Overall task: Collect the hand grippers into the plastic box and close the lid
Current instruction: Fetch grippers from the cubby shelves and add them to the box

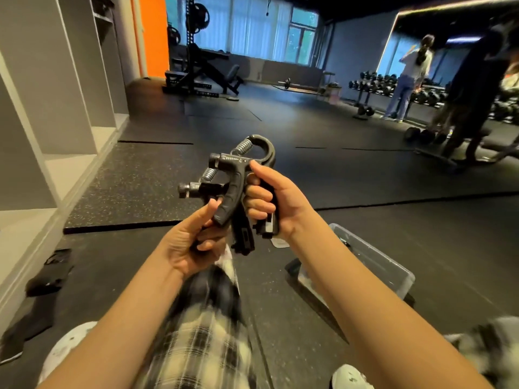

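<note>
Two black hand grippers are up in mid-air at centre view, above the knees, not yet in the box. On the upper hand gripper (238, 167), spring loop on top, the right hand (276, 199) wraps the right-side handle, fingers curled close together, thumb tip up by the scale. The lower hand gripper (200, 188) sits just left and lower, knob pointing left. The left hand (188, 242) grips low on what seems to be its handle, fingers curled under, thumb straight and pressed on the upper one's curved handle. The tools overlap and touch. Judgement: they are being bunched so that both go in together. The clear plastic box (390, 265) is on the floor (280, 130), near right, partly behind the right forearm. It seems open, but the contents are unclear and I cannot pick out a lid. It lies on the right hand's side, which suits a short swing right and down. Further out are plaid trousers (202, 341) near, pale shelves (56, 108) left, dark cloth items (47, 276) near left, and dumbbell racks (373, 85) and people far right.
</note>
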